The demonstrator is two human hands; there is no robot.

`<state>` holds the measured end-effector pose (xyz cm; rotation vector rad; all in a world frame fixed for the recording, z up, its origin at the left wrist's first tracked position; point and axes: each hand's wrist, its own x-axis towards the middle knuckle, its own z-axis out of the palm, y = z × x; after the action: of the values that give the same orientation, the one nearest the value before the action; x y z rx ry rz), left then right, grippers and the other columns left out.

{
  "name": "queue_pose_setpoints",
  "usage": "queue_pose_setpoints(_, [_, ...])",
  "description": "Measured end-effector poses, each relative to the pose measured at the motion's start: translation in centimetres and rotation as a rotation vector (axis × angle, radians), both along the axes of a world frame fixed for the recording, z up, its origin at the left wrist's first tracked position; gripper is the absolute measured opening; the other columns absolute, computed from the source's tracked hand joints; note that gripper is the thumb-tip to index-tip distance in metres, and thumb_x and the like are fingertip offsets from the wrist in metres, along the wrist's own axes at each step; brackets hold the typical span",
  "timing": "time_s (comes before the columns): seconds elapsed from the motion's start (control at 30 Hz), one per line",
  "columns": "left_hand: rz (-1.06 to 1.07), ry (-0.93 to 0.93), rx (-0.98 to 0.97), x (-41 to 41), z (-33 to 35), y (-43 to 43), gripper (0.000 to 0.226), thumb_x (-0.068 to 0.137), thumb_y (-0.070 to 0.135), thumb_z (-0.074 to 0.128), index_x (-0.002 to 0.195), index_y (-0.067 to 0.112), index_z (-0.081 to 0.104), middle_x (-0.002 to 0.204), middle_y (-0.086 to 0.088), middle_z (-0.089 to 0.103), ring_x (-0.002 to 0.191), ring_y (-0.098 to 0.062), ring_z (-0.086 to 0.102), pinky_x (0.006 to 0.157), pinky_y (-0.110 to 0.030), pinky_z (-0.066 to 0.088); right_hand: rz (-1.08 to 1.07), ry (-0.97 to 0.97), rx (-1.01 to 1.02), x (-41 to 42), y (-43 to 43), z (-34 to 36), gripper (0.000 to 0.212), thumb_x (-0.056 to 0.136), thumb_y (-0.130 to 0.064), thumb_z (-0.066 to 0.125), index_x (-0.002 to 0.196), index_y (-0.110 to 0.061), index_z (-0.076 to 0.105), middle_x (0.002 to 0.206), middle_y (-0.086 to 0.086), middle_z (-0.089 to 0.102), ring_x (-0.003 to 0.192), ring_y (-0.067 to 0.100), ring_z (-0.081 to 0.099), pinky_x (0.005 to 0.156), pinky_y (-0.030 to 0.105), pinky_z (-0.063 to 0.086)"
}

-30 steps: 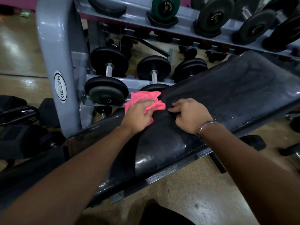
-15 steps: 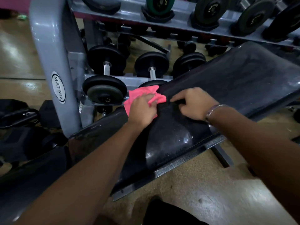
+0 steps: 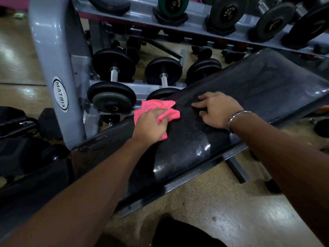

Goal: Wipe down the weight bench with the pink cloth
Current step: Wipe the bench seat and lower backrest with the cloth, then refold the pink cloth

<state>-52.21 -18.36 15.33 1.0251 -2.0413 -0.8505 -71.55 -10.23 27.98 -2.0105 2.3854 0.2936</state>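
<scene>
Fingers (image 3: pixel 161 120) pressing pink cloth (image 3: pixel 156 108) at weight bench (image 3: pixel 258 86) far edge

A grey steel dumbbell rack (image 3: pixel 53 56) is seen behind, its upright marked with an oval "MATRIX" badge (image 3: pixel 60 94). Black dumbbells (image 3: pixel 112 81) are held on its lower tier, and larger ones, one with a green plate (image 3: pixel 171 6), on the upper rail (image 3: pixel 178 22). The floor (image 3: pixel 222 207) is finished in a worn tan, and soft glare is thrown back from it. Dark equipment (image 3: pixel 16 132), perhaps more weights, is left at the far left.
</scene>
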Motion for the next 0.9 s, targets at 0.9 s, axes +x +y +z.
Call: queue_pose_setpoints(0.9, [-0.06,0.816,1.027,10.7,5.1,3.9,0.034,0.102,0.016,0.044,0.126,-0.002,0.061,0.11,-0.022,0.074,0.095,-0.026,0.073,0.088,-0.034,0.057,-0.068,-1.041,-0.409,12.9,2.1,-2.8,0.041,0.071,-0.013,0.074,0.105,-0.034,0.063,0.108,-0.008,0.06,0.103,0.006,0.058,0.081,0.02,0.043])
